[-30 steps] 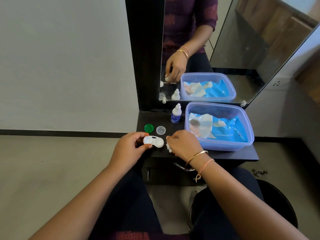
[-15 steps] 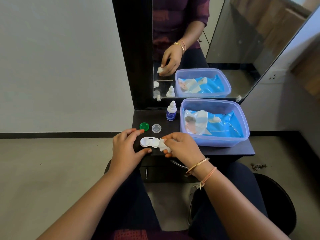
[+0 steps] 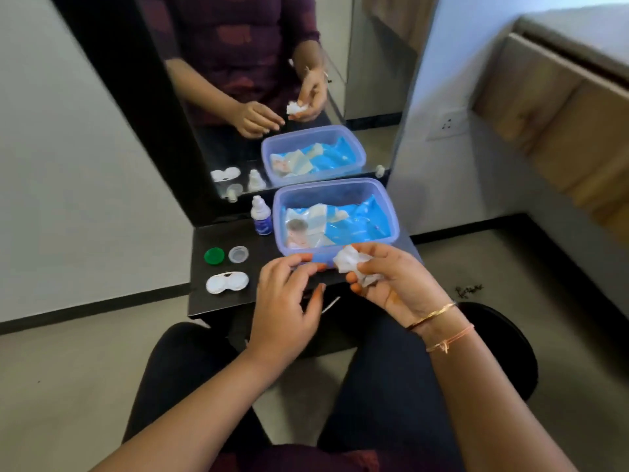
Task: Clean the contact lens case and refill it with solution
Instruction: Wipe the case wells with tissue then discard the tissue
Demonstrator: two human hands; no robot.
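Note:
The white contact lens case [image 3: 227,282] lies open and alone on the dark shelf [image 3: 218,306], at its left front. Behind it sit a green cap [image 3: 214,256] and a clear cap [image 3: 238,254]. The small solution bottle [image 3: 261,216] stands upright near the mirror. My right hand [image 3: 391,281] holds a crumpled white tissue [image 3: 354,264] in front of the plastic box. My left hand [image 3: 286,304] hovers beside it with fingers apart, holding nothing, its fingertips close to the tissue.
A translucent blue plastic box [image 3: 391,212] with blue wipe packets fills the shelf's right side. A large mirror [image 3: 272,80] stands behind the shelf. A dark round stool [image 3: 503,352] is under me, floor on both sides.
My left hand let go of the lens case, which now rests on the shelf. Both hands moved right and lifted, the right one carrying the tissue away from the case.

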